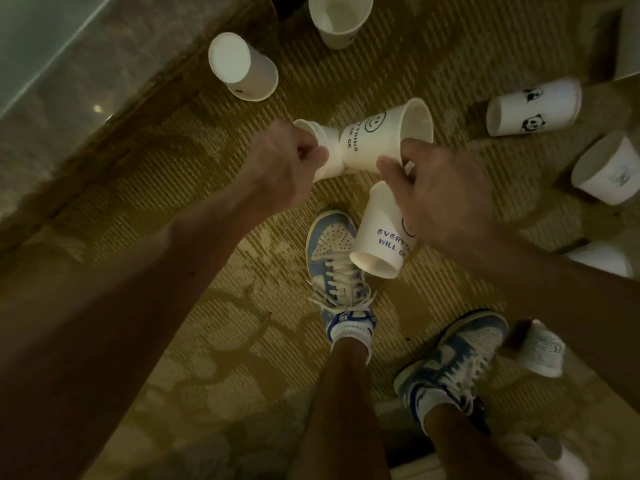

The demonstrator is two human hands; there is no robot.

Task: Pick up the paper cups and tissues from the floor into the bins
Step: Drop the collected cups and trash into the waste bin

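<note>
My left grip (287, 157) is curled round a plain cup (322, 150), whose base meets the base of the smiley cup (377, 140). My right grip (440, 199) pinches the smiley cup's rim. A lettered cup (377, 240) hangs under that palm, over my shoe (332, 244). Right of it a panda cup (535, 107) lies sideways on the floor (207, 181), which is bare left of my left grip.

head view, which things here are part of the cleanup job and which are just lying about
Job: small cup in the left hand; smiley cup pinched by the right hand; lettered cup under that hand; upturned cup, upright cup and panda cup on the carpet. No bins or tissues show.
Just there: blue sneakers; carpet; glass panel.
</note>
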